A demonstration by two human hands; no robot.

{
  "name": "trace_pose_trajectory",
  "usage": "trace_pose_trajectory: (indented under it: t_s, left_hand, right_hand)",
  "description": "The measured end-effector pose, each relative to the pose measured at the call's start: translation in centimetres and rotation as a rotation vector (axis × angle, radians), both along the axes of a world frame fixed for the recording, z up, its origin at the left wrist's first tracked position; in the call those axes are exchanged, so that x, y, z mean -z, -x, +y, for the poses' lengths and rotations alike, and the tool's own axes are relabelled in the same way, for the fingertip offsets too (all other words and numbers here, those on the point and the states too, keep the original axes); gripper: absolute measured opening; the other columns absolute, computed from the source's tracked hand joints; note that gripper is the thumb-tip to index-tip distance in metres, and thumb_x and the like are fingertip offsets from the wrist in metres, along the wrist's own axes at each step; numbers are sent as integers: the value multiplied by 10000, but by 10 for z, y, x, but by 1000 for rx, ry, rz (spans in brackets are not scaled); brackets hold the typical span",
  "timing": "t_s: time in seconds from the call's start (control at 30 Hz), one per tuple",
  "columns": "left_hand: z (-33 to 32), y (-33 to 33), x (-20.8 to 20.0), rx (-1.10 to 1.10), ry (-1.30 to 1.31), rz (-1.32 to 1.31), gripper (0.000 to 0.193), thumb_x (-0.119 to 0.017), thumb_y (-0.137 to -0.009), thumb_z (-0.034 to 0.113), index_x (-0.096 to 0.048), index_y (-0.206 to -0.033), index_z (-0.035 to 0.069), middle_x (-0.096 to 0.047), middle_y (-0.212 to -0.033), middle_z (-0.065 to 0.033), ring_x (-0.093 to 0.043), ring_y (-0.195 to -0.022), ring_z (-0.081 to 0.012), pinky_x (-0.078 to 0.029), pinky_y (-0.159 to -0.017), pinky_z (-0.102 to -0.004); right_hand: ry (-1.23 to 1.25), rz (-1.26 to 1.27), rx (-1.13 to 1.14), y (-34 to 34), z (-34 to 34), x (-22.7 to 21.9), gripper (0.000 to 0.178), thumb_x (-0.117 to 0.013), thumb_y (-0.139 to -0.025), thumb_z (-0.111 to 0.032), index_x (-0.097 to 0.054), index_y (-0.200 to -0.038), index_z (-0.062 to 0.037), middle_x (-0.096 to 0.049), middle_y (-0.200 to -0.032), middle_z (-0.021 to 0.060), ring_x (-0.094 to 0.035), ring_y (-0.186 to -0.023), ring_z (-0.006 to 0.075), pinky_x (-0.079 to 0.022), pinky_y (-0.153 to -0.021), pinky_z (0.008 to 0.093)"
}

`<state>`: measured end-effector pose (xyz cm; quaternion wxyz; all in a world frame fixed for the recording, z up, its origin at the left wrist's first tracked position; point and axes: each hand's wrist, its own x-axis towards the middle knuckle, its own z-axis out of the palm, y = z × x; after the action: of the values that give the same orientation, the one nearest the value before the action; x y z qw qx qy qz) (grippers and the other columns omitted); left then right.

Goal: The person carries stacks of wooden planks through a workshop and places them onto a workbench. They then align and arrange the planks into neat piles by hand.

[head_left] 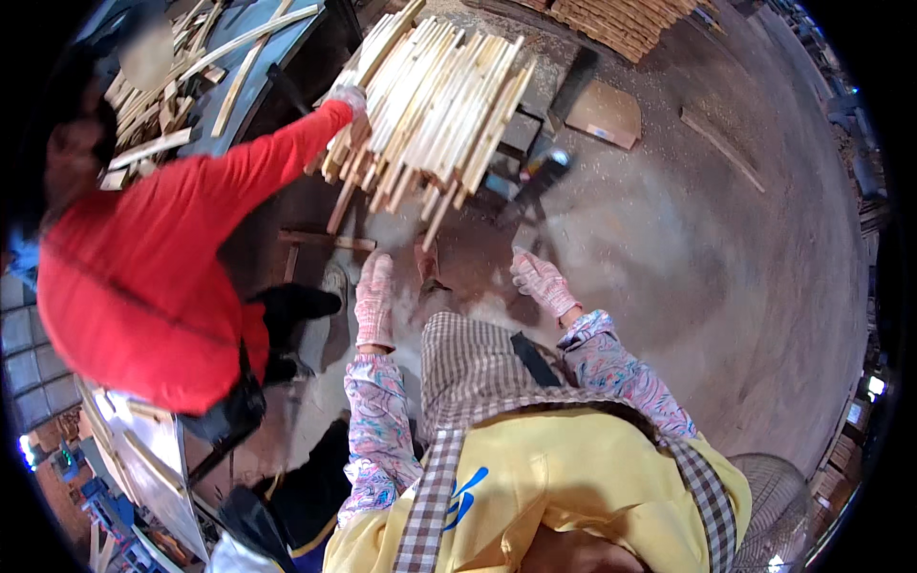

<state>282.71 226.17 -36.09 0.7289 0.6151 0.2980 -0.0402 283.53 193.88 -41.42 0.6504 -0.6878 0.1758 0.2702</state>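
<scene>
A stack of pale wooden strips [430, 105] lies ahead of me, with uneven ends pointing my way. My left hand [375, 301], in a pink-and-white knit glove, is held just short of the stack's near ends. Its fingers are stretched out and nothing is in them. Farther right, my right hand [543, 280] wears the same kind of glove and hovers over the floor, apart from the strips. Its fingers are loosely bent and apart, holding nothing. A co-worker in a red top [143, 296] rests a gloved hand [350, 98] on the stack's left side.
Loose wood pieces cover a blue-grey table [256, 72] at the upper left. A cardboard sheet [604, 113] and a single plank [721, 148] lie on the floor to the right. More stacked wood [621, 24] stands at the far edge. Behind my right side is a round fan guard [772, 506].
</scene>
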Motion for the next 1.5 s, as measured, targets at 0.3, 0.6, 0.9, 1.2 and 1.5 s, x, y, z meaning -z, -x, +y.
trace_pose_trajectory:
  t_s: [0.3,0.6,0.9,1.2,1.5]
  left_hand:
    - [84,-221,115,-32,-97,696,689,-582,-884,598,-553,-1260,22,-564,-1017,-73,-486,-882,-162,-405,-787,-253]
    - [102,-249,180,-326,645,502,1001,-669,-819,629,-224,-1495,41,-429,-1401,-201,-532,-1157,-342,-557,-768,-384]
    - [70,-254,181,-537,702,393,849,-696,-787,633,-420,-1425,146,-442,-1420,-157,-450,-1261,-377,-393,-1050,-587]
    - [68,-248,198,-596,498,473,936,-619,-771,745,-374,-1445,144,-470,-1356,-171,-497,-1198,-354,-417,-1033,-520]
    - [49,-212,202,-323,260,184,747,-543,-906,628,-418,-1401,84,-554,-1272,-150,-590,-1069,-306,-499,-933,-453]
  right_hand:
    - [1122,-421,-446,-217,64,70,387,-353,-1033,-153,-436,-1390,-29,-531,-1333,184,-512,-1228,317,-419,-998,332]
    - [603,96,334,-303,72,119,581,-472,-998,-436,-513,-1337,34,-587,-1265,164,-542,-1122,277,-401,-995,340]
    - [112,79,639,-316,85,129,680,-554,-952,-517,-475,-1387,-1,-548,-1315,105,-517,-1167,208,-397,-1023,318]
    - [31,11,588,-308,71,161,783,-584,-919,-561,-412,-1421,14,-533,-1337,134,-521,-1197,221,-423,-1014,330]
    - [14,39,583,-301,52,163,778,-532,-910,-636,-477,-1385,-23,-580,-1296,104,-572,-1147,214,-471,-974,339]
